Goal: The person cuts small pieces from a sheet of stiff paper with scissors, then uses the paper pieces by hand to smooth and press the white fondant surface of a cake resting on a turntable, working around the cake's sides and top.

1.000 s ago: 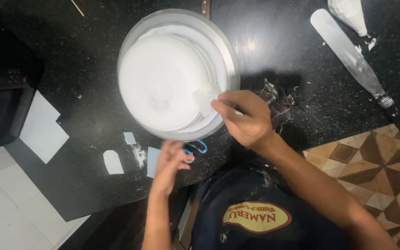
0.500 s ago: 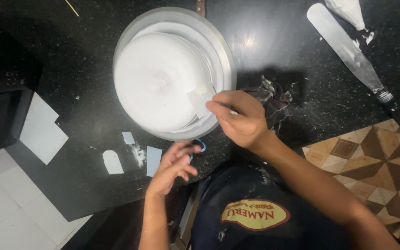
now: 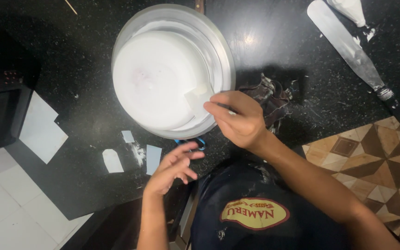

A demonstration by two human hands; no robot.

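A round cake covered in white frosting (image 3: 160, 78) sits on a silver turntable (image 3: 221, 55) on a black counter. My right hand (image 3: 237, 118) holds a small flat white scraper (image 3: 197, 98) against the cake's near right side. My left hand (image 3: 172, 166) hovers at the counter's front edge with fingers apart, holding nothing, just below the turntable's rim and a pair of blue-handled scissors (image 3: 200, 142).
A long metal spatula (image 3: 353, 51) and a white piping bag (image 3: 348, 9) lie at the upper right. Small white paper pieces (image 3: 113, 160) lie on the counter at left, near a larger white sheet (image 3: 40, 129). A crumpled dark cloth (image 3: 271, 97) lies beside my right hand.
My left hand has shifted slightly right along the counter edge and its fingers have spread. My right hand stays at the cake's side with the scraper.
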